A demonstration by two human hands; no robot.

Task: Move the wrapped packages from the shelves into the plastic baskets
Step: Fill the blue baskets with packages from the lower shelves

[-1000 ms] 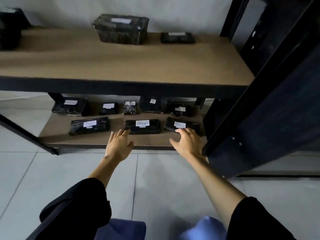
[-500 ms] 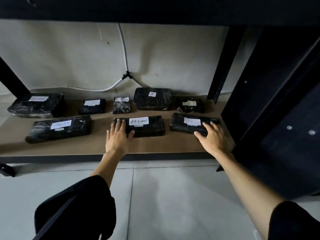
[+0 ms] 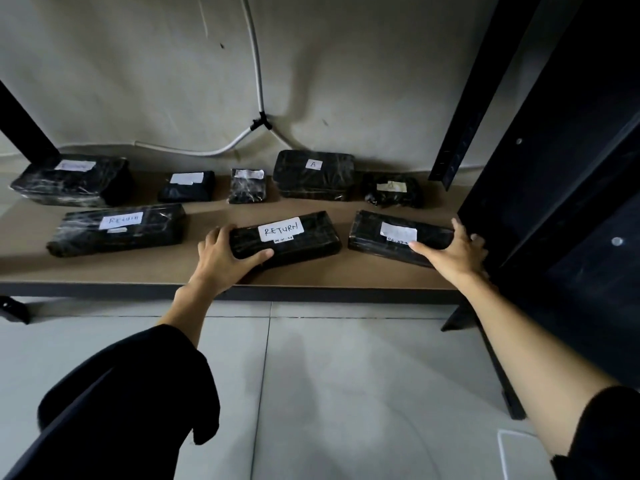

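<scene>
A pale wall with a white cable [image 3: 256, 81] backs the low brown shelf [image 3: 311, 275] before you. Your left hand [image 3: 221, 261] grips the left end of the middle package [image 3: 298, 242], labelled RETURN, in the near row. Your right hand [image 3: 450, 252] wraps the right end of the right package [image 3: 377, 237]. Five more packages lie along the far row.

the right hand [image 3: 450, 252] hides the right package's [image 3: 398, 237] near end; its label [image 3: 398, 233] is too blurred to read, as is the back-left package's [image 3: 71, 180].
</scene>
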